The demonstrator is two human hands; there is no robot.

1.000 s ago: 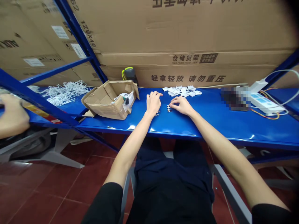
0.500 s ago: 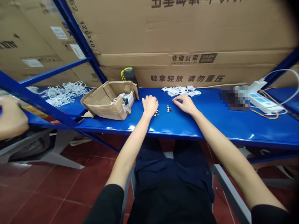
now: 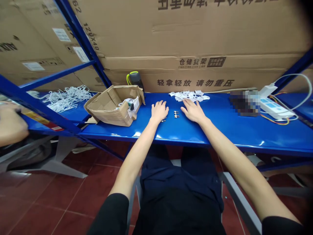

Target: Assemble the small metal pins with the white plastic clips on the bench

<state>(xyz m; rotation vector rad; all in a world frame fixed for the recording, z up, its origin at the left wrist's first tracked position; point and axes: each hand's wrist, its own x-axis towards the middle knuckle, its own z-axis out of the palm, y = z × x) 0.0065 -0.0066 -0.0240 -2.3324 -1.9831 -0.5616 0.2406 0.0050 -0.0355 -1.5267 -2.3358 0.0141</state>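
My left hand (image 3: 159,111) rests palm down on the blue shelf top, fingers spread and pointing away from me. Partly under its right side lie small metal pin-like parts (image 3: 163,121), the rest of them hidden by the hand. My right hand (image 3: 193,110) lies flat with its fingers apart, the fingertips at the near edge of a pile of white plastic pieces (image 3: 189,95). Between my hands, a short row of small screw-like parts with pale heads (image 3: 176,114) sits on the blue surface (image 3: 220,130). Neither hand holds anything that I can see.
An open cardboard box (image 3: 110,112) with small parts inside stands to the left, a dark bottle (image 3: 135,79) behind it. At the right are a power strip (image 3: 276,109) and cables. White hooked wires (image 3: 67,98) lie beyond the blue post, near another person's hand (image 3: 12,125).
My right hand has let go of the small row of parts, moved right and spread flat toward the white pieces. My left hand shifted slightly and now lies flat with fingers spread.
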